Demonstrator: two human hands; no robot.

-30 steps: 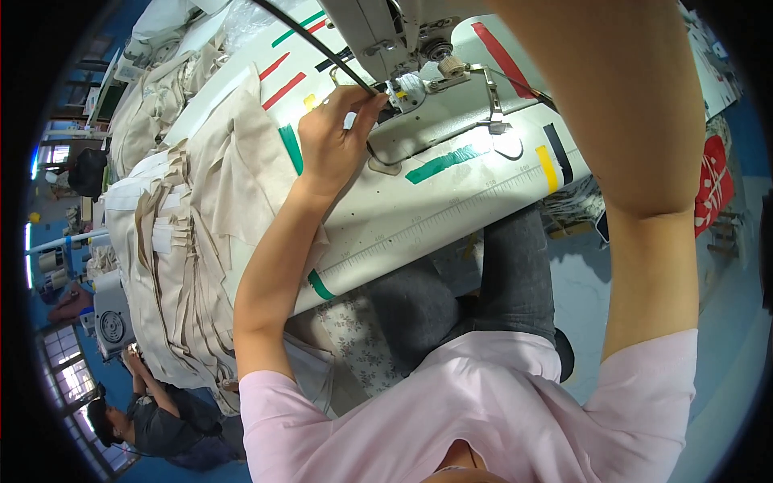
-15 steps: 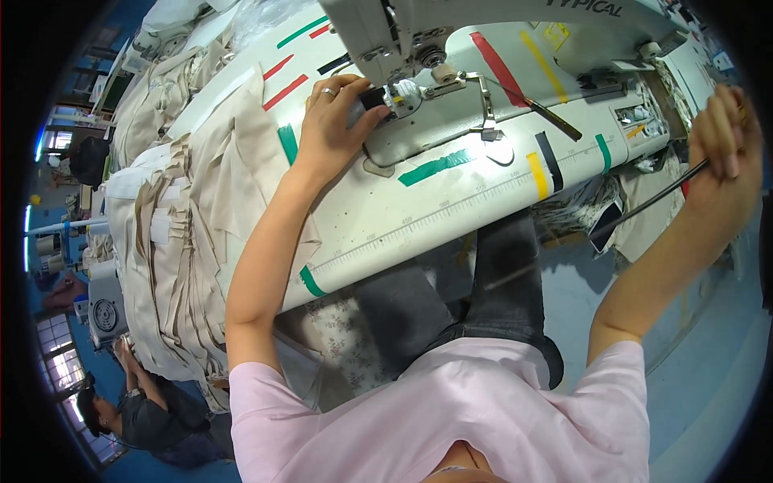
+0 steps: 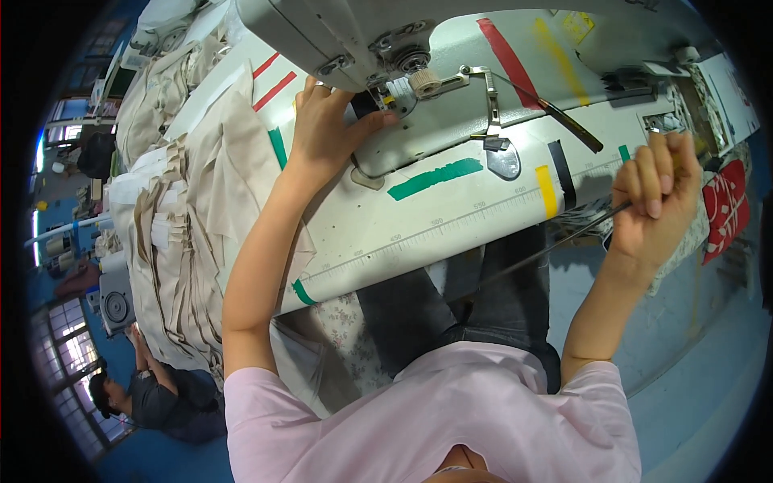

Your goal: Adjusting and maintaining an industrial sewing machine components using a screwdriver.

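Observation:
My left hand reaches under the head of a sewing machine, beside the needle area. Its thumb stretches toward the needle plate, apart from the fingers, whose tips are partly hidden behind the machine head. A small dark patch shows between thumb and fingers; I cannot tell what it is. My right hand is closed around a long thin dark rod. The rod slants down to the left over my lap, its far end blurred. Black-and-brass tweezers lie on the machine bed right of the needle.
Beige fabric pieces are heaped along the left. Coloured tape strips, among them a green one, mark the white bed around a hinged metal guide. A red patterned cloth hangs at the right. Another person works at the far lower left.
My right hand has moved left and down, inward from the far right, bringing the rod along. The view has shifted slightly, while my left hand stays by the needle area.

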